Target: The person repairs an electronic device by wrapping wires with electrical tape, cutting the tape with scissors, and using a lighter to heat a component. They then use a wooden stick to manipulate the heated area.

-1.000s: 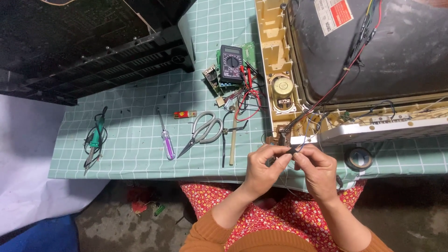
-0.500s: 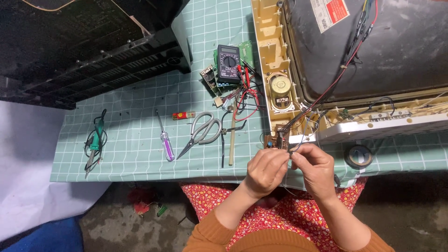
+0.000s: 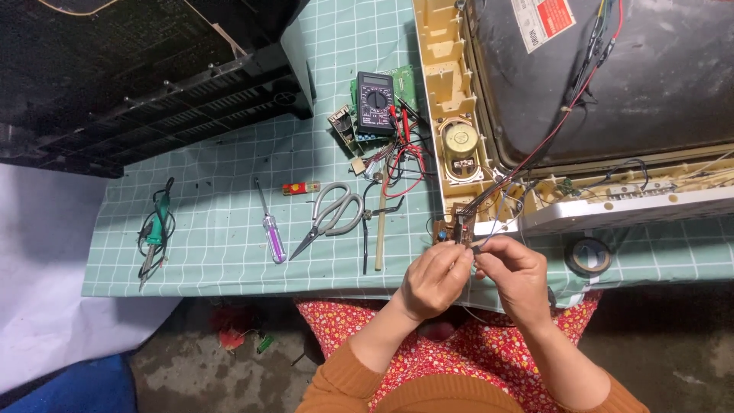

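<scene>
While both hands meet at the table's near edge, the left hand (image 3: 432,279) and right hand (image 3: 516,275) pinch fine wires (image 3: 489,203) beside a small circuit board (image 3: 453,229), fingers closed narrowly, seemingly to steady them. These wires run up and right toward the open television chassis (image 3: 612,92).

Small brown circuit board (image 3: 457,229), wires attached
</scene>
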